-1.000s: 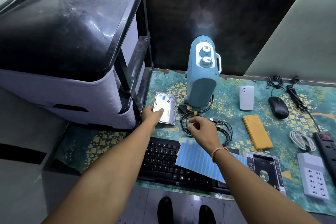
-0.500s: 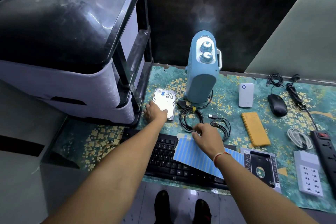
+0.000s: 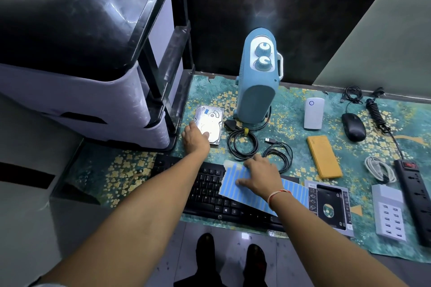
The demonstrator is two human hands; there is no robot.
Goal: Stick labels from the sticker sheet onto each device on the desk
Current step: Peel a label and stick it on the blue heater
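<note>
Left hand (image 3: 194, 138): fingers spread flat, thumb resting on the near end of the hard drive (image 3: 209, 123).
Right hand (image 3: 262, 176): fingers open, pressed on the sticker sheet (image 3: 247, 196).
Sticker sheet: blue-striped, lying across the keyboard (image 3: 210, 193) on the tabletop (image 3: 291, 109).

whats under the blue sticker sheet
The sticker sheet lies across the right part of the black keyboard, with the right hand flat on top. The keys beneath it are covered and cannot be seen.
</note>
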